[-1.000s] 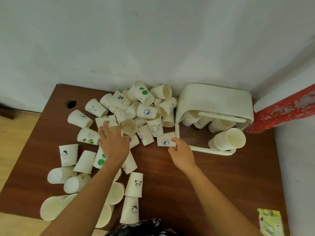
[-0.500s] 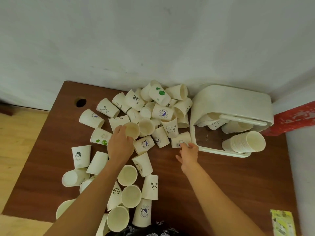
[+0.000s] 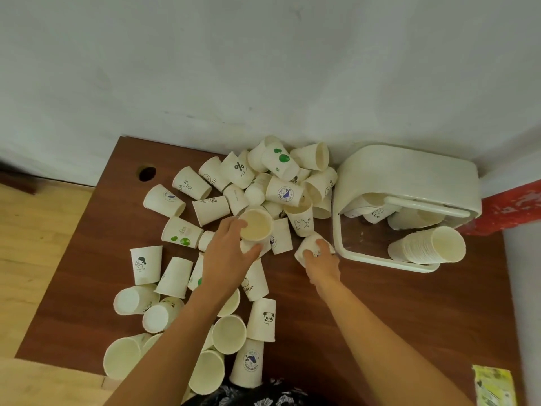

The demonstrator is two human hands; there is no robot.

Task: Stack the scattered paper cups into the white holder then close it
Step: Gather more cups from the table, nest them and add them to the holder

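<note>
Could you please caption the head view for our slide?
Each hand grips a paper cup beside the open white holder.

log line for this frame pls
left hand: grips upright cup | right hand: grips small cup | holder: open, part-filled

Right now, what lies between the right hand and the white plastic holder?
Only a narrow strip of bare brown table separates the right hand from the white plastic holder, head view.
</note>
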